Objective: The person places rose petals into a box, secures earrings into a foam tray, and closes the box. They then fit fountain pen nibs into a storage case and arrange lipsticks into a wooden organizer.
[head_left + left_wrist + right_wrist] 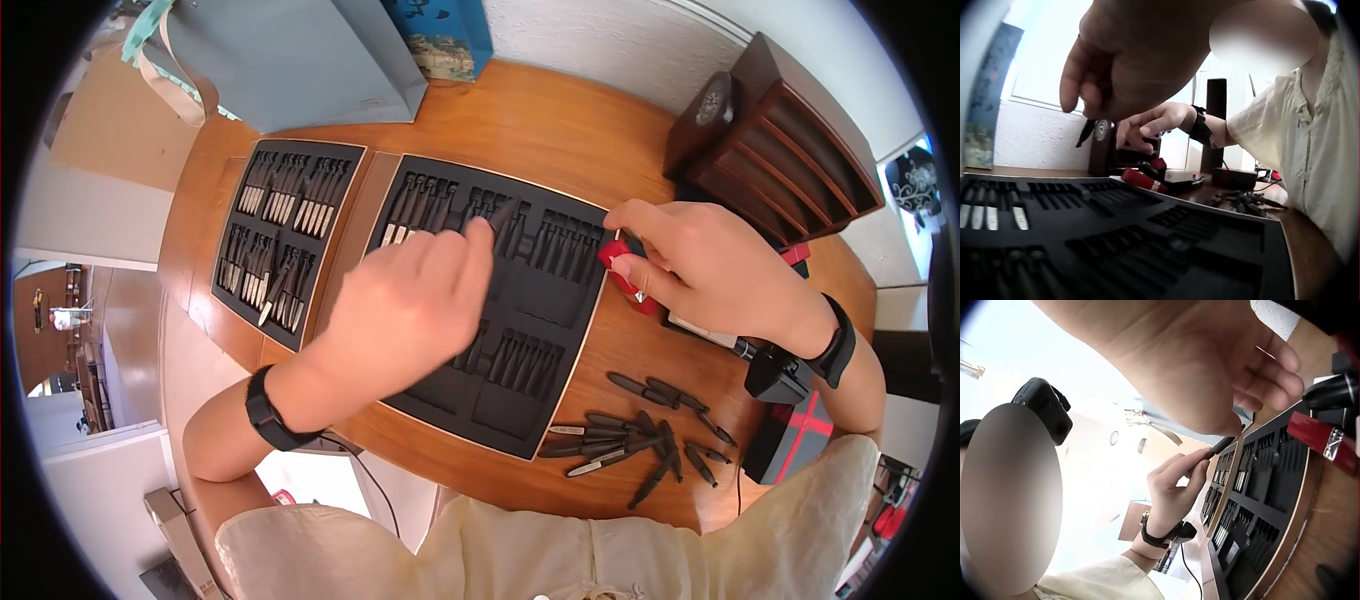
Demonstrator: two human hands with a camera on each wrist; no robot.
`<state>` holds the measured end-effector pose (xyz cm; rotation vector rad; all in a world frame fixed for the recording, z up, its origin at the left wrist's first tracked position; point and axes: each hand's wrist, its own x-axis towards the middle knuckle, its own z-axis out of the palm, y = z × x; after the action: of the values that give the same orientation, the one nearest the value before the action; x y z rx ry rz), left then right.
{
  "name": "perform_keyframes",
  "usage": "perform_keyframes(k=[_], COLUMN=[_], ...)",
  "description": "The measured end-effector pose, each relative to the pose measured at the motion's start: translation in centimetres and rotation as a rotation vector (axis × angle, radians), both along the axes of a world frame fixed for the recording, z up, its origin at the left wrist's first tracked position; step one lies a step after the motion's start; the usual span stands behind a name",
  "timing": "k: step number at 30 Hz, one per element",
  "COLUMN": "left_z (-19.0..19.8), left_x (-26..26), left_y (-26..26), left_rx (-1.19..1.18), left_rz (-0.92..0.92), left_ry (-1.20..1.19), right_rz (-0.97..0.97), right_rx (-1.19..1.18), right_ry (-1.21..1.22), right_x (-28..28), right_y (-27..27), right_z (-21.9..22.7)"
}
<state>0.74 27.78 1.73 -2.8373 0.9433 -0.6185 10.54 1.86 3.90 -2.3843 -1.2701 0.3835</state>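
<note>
My left hand [415, 290] is raised over the larger black foam tray [540, 295], pinching a slim black pen [1218, 448] between thumb and fingers. In the left wrist view the pen's dark tip points downward from the fingers. My right hand [705, 260] hovers by the tray's right edge with relaxed fingers and nothing held. Just under it lies a red object [1141, 179] with a silvery band, partly covered by the thumb in the head view. Rows of similar dark pens [565, 245] fill several of the tray's recesses.
To the left stands a second tray [290, 215] of pens, some with light labels. Loose pens [620, 440] lie scattered at the front right. A dark wooden organizer [790, 140], a grey bag [300, 65] and a black box with red ribbon [790, 440] stand around.
</note>
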Motion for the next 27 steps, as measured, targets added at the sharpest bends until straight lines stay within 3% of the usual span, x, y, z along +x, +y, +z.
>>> perform_keyframes(k=[4, 6, 10, 12, 19, 25, 27], left_z=[-1.9, -3.0, -4.5, -5.0, -6.7, -5.0, -4.7], left_x=[0.4, 0.2, 0.3, 0.2, -0.1, -0.7, -0.5], left_y=[2.5, 3.1, 3.3, 3.1, 2.6, 2.7, 2.9], left_rx=[0.211, 0.211, 0.229, 0.24, 0.417, 0.388, 0.27], left_rz=[0.071, 0.052, -0.006, -0.004, -0.012, 0.032, 0.056], left_ry=[-0.058, -0.026, -0.01, -0.014, -0.093, 0.049, 0.225], right_rz=[0.072, 0.127, 0.128, 0.125, 0.268, 0.269, 0.298], right_rx=[-0.035, -0.179, -0.161, 0.037, -0.125, -0.119, -0.129], right_ry=[0.028, -0.029, -0.067, -0.177, -0.273, -0.359, -0.411], right_x=[0.8, 1.0, 1.7, 1.9, 1.4, 1.2, 1.1], right_y=[1.8, 2.8, 5.2, 6.4, 8.8, 9.1, 9.1], right_z=[-1.0, -1.4, -3.1, -4.3, -5.8, -7.1, -7.4])
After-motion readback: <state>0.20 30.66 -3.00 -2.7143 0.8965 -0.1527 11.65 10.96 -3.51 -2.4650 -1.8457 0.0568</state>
